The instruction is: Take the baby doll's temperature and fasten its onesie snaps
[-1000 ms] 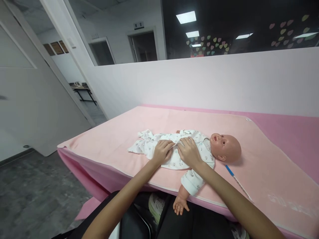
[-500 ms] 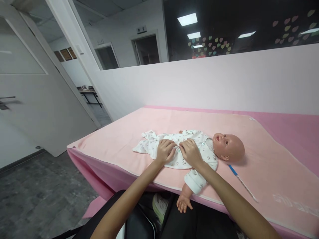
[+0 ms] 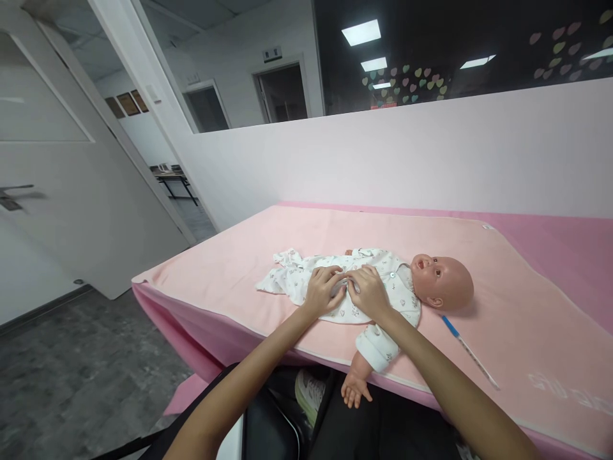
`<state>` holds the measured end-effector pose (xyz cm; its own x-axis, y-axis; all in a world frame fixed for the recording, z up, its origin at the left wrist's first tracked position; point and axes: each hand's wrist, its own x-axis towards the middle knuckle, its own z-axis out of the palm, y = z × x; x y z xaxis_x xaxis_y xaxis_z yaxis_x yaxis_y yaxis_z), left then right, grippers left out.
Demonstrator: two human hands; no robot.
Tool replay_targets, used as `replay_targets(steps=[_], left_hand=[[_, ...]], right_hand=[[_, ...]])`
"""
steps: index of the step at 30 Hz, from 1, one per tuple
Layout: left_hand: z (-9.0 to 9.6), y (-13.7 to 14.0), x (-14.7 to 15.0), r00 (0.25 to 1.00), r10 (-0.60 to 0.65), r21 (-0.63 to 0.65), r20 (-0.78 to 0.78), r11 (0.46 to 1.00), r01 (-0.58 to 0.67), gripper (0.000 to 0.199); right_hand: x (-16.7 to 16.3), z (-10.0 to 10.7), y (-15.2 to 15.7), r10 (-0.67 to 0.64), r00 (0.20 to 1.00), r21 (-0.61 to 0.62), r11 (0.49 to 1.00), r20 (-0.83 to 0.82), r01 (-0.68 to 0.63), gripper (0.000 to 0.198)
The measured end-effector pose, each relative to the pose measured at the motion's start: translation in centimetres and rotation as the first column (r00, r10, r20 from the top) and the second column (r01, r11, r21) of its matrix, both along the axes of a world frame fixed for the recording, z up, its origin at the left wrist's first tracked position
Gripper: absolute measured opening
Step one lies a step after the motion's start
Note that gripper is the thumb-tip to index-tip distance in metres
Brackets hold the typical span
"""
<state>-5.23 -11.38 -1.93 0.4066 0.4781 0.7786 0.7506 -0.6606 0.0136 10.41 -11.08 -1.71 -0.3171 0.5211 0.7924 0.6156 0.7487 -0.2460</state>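
Note:
A baby doll (image 3: 443,281) lies on its back, its head to the right and one arm hanging over the table's near edge. It wears a white printed baby outfit (image 3: 287,281) with a round snap (image 3: 393,275) near the neck. At the front of the outfit, my left hand (image 3: 323,291) pinches the cloth with curled fingers. My right hand (image 3: 368,291) grips the same front from the other side, fingertips close to the left ones. Between them a small fold and what looks like another snap show. The fingertips partly hide the cloth.
A peach mat (image 3: 215,268) covers the table over a pink cloth (image 3: 575,255). Right of the doll lies a thermometer (image 3: 469,351) with a blue end. Behind the table rises a white wall (image 3: 383,166); a grey door (image 3: 86,191) stands at left.
My fingers have shifted on the outfit's front, and the left hand's thumb and fingers are slightly further apart. The doll and thermometer stay in place; the view has moved a little.

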Motion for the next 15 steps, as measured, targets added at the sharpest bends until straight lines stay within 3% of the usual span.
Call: replay_targets(steps=[15], left_hand=[[-0.41, 0.23, 0.34, 0.999, 0.030, -0.019, -0.045, 0.999, -0.031, 0.016]], right_hand=[[-0.14, 0.05, -0.02, -0.010, 1.000, 0.001, 1.000, 0.010, 0.010, 0.019]])
